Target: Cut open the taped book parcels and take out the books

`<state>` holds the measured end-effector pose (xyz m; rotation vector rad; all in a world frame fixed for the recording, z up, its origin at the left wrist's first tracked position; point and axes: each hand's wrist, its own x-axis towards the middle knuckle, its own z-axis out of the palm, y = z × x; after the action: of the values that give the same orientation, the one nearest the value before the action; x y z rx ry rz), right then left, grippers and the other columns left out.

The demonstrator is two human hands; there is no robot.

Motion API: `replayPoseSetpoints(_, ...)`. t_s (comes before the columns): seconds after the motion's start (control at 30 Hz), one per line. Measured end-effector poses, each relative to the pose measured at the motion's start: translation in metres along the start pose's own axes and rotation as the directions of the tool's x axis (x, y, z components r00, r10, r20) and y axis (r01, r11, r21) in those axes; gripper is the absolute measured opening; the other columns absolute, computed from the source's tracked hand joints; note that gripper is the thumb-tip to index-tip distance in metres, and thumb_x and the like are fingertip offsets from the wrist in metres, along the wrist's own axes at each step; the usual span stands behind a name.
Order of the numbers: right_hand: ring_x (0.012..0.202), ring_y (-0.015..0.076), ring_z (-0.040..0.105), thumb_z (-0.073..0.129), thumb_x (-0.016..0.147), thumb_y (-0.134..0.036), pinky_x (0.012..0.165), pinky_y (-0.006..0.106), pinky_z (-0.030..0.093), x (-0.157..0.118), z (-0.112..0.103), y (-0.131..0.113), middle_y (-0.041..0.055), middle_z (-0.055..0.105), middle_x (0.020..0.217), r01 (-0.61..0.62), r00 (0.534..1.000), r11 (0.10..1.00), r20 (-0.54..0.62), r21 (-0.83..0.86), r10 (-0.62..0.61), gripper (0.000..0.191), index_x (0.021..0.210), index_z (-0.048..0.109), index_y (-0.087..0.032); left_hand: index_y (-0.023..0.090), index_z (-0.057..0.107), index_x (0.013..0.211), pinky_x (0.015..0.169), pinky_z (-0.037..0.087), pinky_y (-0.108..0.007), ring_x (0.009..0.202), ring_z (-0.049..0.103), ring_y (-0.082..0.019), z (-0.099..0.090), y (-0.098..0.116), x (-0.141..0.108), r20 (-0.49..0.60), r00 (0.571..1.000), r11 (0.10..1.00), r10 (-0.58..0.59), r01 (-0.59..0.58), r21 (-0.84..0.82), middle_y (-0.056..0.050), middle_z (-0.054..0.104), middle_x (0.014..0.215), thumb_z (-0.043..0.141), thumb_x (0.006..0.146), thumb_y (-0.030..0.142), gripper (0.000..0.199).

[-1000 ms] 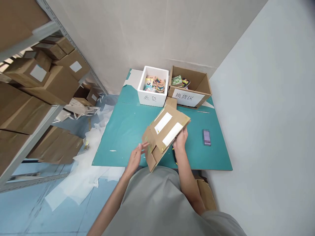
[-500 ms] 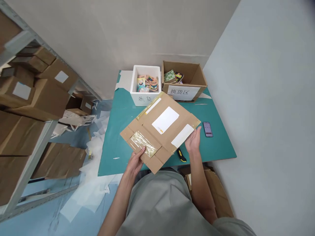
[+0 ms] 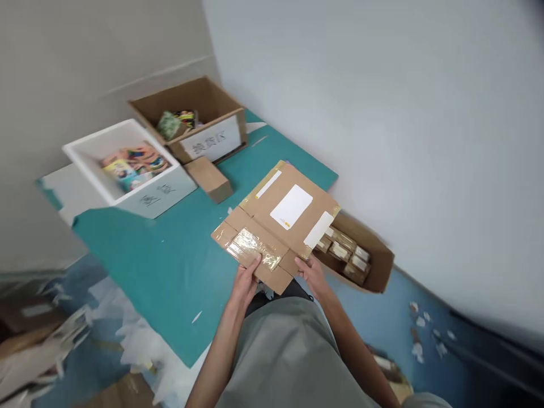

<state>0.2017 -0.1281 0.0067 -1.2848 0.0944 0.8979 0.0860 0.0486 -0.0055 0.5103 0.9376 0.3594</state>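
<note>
I have left hand [image 3: 246,281] and right hand [image 3: 313,273] nearly closed, pinching the cardboard [image 3: 273,231] at its seven and five o'clock.

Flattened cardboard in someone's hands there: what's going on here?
A person is holding a flattened carton over the near side of a green table, with the left hand and right hand both at its near edge. White labels and shiny tape show on its upper face. On the table stand a white bin and an open brown box, both with things inside, and a small brown box.
</note>
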Motion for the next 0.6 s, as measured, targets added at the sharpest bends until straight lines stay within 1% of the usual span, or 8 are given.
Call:
replayPoseSetpoints(0.07, 0.109, 0.0319, 0.08, 0.097, 0.072, -0.055, 0.092, 0.047, 0.067, -0.044, -0.018, 0.027, 0.0083, 0.083, 0.123, 0.044, 0.986, 0.995, -0.162, 0.092, -0.028, 0.063, 0.122, 0.074, -0.026, 0.016, 0.08, 0.107, 0.087, 0.067, -0.031, 0.1, 0.081, -0.025, 0.007, -0.02, -0.012, 0.098, 0.991, 0.991, -0.087, 0.077, 0.107, -0.009, 0.084, 0.113, 0.106, 0.062, 0.032, 0.055)
replayPoseSetpoints(0.13, 0.107, 0.0317, 0.081, 0.099, 0.07, -0.054, 0.089, 0.046, 0.068, -0.087, -0.034, 0.053, 0.0087, 0.083, 0.121, 0.108, 0.945, 0.979, -0.325, 0.174, -0.047, 0.062, 0.119, 0.074, -0.026, 0.017, 0.079, 0.11, 0.092, 0.066, -0.032, 0.106, 0.081, -0.026, 0.012, -0.045, -0.028, 0.184, 0.964, 0.964, -0.192, 0.15, 0.217, -0.01, 0.084, 0.118, 0.105, 0.066, 0.03, 0.052)
replayPoseSetpoints(0.2, 0.104, 0.0315, 0.082, 0.1, 0.067, -0.053, 0.084, 0.045, 0.069, -0.128, -0.049, 0.075, 0.0087, 0.084, 0.119, 0.189, 0.877, 0.952, -0.478, 0.241, -0.053, 0.062, 0.116, 0.073, -0.026, 0.02, 0.078, 0.112, 0.098, 0.065, -0.032, 0.114, 0.079, -0.025, 0.018, -0.072, -0.045, 0.251, 0.917, 0.913, -0.31, 0.214, 0.346, -0.009, 0.083, 0.123, 0.1, 0.073, 0.028, 0.046)
replayPoseSetpoints(0.3, 0.098, 0.0296, 0.082, 0.101, 0.064, -0.049, 0.079, 0.041, 0.069, -0.187, -0.068, 0.104, 0.0081, 0.085, 0.113, 0.325, 0.737, 0.897, -0.675, 0.299, -0.042, 0.063, 0.114, 0.072, -0.025, 0.021, 0.076, 0.115, 0.103, 0.063, -0.03, 0.122, 0.077, -0.023, 0.024, -0.113, -0.072, 0.313, 0.825, 0.796, -0.47, 0.242, 0.555, -0.008, 0.082, 0.124, 0.092, 0.085, 0.028, 0.035)
replayPoseSetpoints(0.37, 0.097, 0.0278, 0.082, 0.099, 0.065, -0.046, 0.079, 0.038, 0.069, -0.227, -0.082, 0.123, 0.0073, 0.085, 0.11, 0.408, 0.644, 0.856, -0.764, 0.319, -0.022, 0.062, 0.115, 0.071, -0.025, 0.022, 0.075, 0.117, 0.101, 0.063, -0.03, 0.124, 0.076, -0.023, 0.029, -0.141, -0.086, 0.328, 0.765, 0.704, -0.555, 0.221, 0.675, -0.008, 0.081, 0.126, 0.086, 0.091, 0.031, 0.03)
replayPoseSetpoints(0.43, 0.097, 0.0261, 0.081, 0.096, 0.067, -0.044, 0.078, 0.035, 0.068, -0.267, -0.097, 0.143, 0.0064, 0.085, 0.109, 0.485, 0.562, 0.809, -0.827, 0.331, 0.001, 0.059, 0.117, 0.071, -0.024, 0.023, 0.074, 0.119, 0.098, 0.064, -0.029, 0.124, 0.075, -0.023, 0.032, -0.172, -0.098, 0.316, 0.729, 0.615, -0.608, 0.181, 0.768, -0.007, 0.081, 0.126, 0.08, 0.095, 0.033, 0.027)
replayPoseSetpoints(0.53, 0.094, 0.0245, 0.08, 0.093, 0.069, -0.04, 0.076, 0.034, 0.067, -0.321, -0.119, 0.177, 0.0051, 0.085, 0.109, 0.572, 0.45, 0.754, -0.892, 0.324, 0.042, 0.052, 0.114, 0.073, -0.024, 0.024, 0.074, 0.118, 0.093, 0.063, -0.025, 0.117, 0.077, -0.019, 0.035, -0.218, -0.113, 0.275, 0.726, 0.516, -0.63, 0.127, 0.847, -0.004, 0.082, 0.12, 0.075, 0.096, 0.028, 0.022)
replayPoseSetpoints(0.6, 0.091, 0.0237, 0.08, 0.092, 0.068, -0.037, 0.074, 0.033, 0.067, -0.351, -0.136, 0.202, 0.0047, 0.085, 0.109, 0.597, 0.398, 0.735, -0.914, 0.322, 0.078, 0.047, 0.11, 0.073, -0.024, 0.023, 0.074, 0.113, 0.088, 0.062, -0.022, 0.105, 0.078, -0.015, 0.033, -0.248, -0.125, 0.249, 0.724, 0.472, -0.644, 0.12, 0.873, -0.003, 0.082, 0.113, 0.075, 0.093, 0.019, 0.021)
